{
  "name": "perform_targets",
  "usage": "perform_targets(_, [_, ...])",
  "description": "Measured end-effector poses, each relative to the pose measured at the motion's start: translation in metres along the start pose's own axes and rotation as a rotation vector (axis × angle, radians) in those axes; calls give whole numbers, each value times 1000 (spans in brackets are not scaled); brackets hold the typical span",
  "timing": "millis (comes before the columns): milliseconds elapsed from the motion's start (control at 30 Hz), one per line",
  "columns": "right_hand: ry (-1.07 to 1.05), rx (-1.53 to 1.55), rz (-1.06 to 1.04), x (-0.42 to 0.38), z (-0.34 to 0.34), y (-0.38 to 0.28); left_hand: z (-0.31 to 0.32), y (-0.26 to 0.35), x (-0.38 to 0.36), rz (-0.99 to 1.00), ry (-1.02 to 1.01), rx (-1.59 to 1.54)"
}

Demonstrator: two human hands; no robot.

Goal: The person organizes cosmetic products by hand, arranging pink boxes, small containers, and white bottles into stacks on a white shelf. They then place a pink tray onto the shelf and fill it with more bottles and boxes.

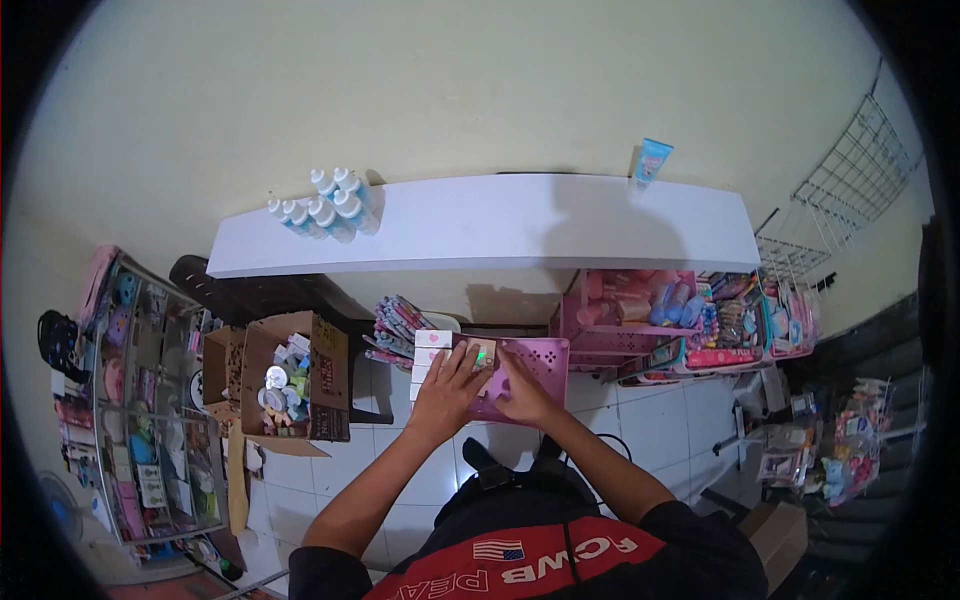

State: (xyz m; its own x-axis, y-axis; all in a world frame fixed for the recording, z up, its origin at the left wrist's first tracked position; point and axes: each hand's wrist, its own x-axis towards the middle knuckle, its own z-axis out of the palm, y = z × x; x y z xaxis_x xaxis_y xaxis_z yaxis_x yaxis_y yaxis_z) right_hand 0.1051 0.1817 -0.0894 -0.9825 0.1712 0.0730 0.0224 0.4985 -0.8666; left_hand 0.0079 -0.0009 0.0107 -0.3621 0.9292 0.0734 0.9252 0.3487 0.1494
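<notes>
A pink perforated plastic basket (pixel 553 362) stands in front of me below the white shelf. Along its left side is a row of white boxes with pink hearts (pixel 431 352). Beside them, at the basket's back, sits a small tan box (pixel 482 352) with a green-lit spot on it. My left hand (pixel 450 388) lies across the white boxes and the tan box's near left edge, palm down and fingers spread. Just right of the tan box, my right hand (pixel 526 392) reaches into the basket, index finger and thumb apart; its other fingers are partly hidden.
White bottles (pixel 335 205) and a blue tube (pixel 652 160) stand on the white shelf (pixel 460 220). To the left is a cardboard box (pixel 330 385) of small jars. Wrapped slim items (pixel 400 325) stand behind the basket. Pink racks (pixel 620 340) of goods are on the right.
</notes>
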Motion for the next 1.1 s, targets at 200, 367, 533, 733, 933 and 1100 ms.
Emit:
perform_targets(200, [29, -91, -7, 2, 26, -1, 5, -15, 4, -53, 53, 15])
perform_targets(367, [-3, 104, 64, 19, 20, -7, 7, -24, 5, 3, 66, 14])
perform_targets(533, [40, 124, -4, 24, 20, -1, 0, -27, 9, 3, 78, 8])
perform_targets(733, [20, 136, 5, 23, 26, 5, 3, -42, 21, 46, -2, -8])
perform_targets(933, [5, -12, -10, 25, 29, 6, -2, -45, 30, 24, 1, -24])
perform_targets(1100, [6, 14, 24, 28, 30, 0, -1, -40, 35, -9, -26, 13])
